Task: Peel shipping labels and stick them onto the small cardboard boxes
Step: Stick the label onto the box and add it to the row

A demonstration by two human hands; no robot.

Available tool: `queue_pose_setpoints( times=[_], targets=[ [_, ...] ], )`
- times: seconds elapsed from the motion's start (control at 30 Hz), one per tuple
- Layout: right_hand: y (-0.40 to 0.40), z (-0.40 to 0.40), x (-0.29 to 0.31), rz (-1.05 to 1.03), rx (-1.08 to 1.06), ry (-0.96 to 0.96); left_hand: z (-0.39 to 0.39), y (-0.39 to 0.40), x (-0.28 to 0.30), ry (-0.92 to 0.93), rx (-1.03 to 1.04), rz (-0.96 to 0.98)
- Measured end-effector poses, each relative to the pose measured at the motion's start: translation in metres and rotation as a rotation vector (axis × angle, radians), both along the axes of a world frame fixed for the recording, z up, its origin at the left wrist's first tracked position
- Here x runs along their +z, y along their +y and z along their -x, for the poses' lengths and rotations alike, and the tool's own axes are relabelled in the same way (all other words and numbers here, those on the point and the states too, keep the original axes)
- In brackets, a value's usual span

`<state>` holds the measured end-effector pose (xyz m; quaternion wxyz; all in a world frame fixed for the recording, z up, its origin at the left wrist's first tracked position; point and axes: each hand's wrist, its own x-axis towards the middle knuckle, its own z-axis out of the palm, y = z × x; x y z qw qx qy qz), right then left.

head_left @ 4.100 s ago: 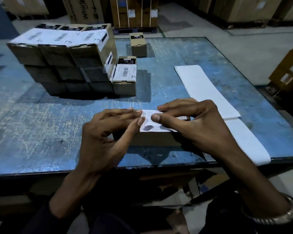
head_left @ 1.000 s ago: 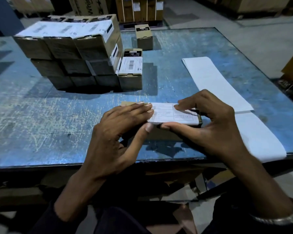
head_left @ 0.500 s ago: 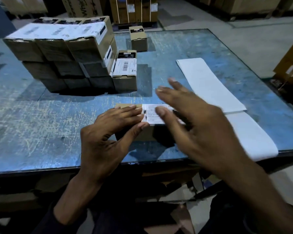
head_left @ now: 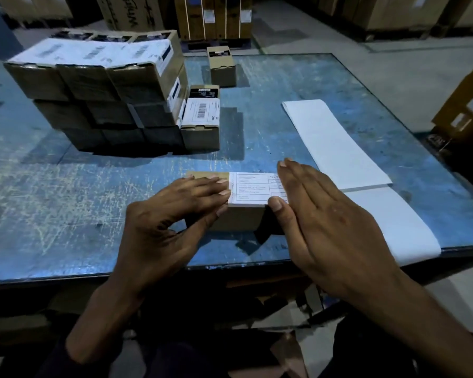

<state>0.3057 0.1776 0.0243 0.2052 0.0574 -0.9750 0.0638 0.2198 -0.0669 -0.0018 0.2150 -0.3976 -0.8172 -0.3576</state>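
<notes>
The right hand (head_left: 322, 219) lies flat, fingers straight, pressing the white printed label (head_left: 253, 188) onto the small cardboard box (head_left: 238, 216) near the table's near edge. The left hand (head_left: 175, 214) steadies the box, fingers extended on top, thumb against its near brown face. Right lies a long smooth white backing strip (head_left: 336, 143); far left stands a blocky stack of labelled boxes (head_left: 99, 91) on the scratched blue table (head_left: 66, 192).

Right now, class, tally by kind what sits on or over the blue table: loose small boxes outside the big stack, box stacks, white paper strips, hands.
Loose small boxes: 3
Box stacks: 1
White paper strips: 1
Hands: 2, left hand, right hand
Total: 7
</notes>
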Motion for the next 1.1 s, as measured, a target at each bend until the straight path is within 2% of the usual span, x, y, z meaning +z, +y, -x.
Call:
queue_pose_setpoints(
  times=[0.07,0.17,0.23,0.33,0.43,0.53,0.63,0.67,0.73,0.77,0.8,0.93,0.97,1.1],
  targets=[
    [-0.001,-0.002,0.007,0.028,-0.045,0.018,-0.017,0.006,0.007,0.007,0.03,-0.103],
    [-0.01,0.006,0.017,0.083,-0.09,0.14,-0.022,0.002,0.004,0.054,0.022,-0.066],
    [-0.023,0.017,0.017,0.131,0.003,0.185,-0.018,0.001,0.002,0.059,0.019,-0.048],
    [-0.037,0.027,0.01,0.012,0.141,0.071,-0.018,0.003,-0.003,0.029,0.025,-0.107],
    [-0.029,0.025,0.008,-0.054,0.114,0.021,-0.01,0.0,-0.003,-0.009,-0.018,-0.106],
    [-0.009,0.013,0.008,0.116,0.074,-0.077,-0.014,0.0,-0.003,-0.054,-0.009,-0.18],
    [0.014,0.006,0.017,0.422,0.004,-0.272,-0.025,0.004,0.007,-0.073,0.125,-0.193],
    [0.021,0.006,0.02,0.501,-0.001,-0.302,-0.023,0.003,0.007,-0.118,0.138,-0.191],
    [0.032,0.007,0.025,0.56,0.028,-0.302,-0.019,0.002,0.009,-0.341,0.092,-0.244],
    [0.033,0.007,0.027,0.578,0.054,-0.279,-0.017,0.002,0.009,-0.405,0.069,-0.257],
    [0.034,0.006,0.029,0.597,0.082,-0.243,-0.016,0.003,0.009,-0.389,0.06,-0.246],
    [0.032,0.005,0.023,0.575,0.201,0.028,-0.024,0.004,0.009,-0.107,0.137,-0.163],
    [0.031,0.005,0.018,0.529,0.23,0.11,-0.025,0.004,0.008,-0.122,0.121,-0.18],
    [0.03,0.007,-0.007,0.292,0.332,0.354,-0.022,0.008,0.019,-0.485,0.033,-0.373]
  ],
)
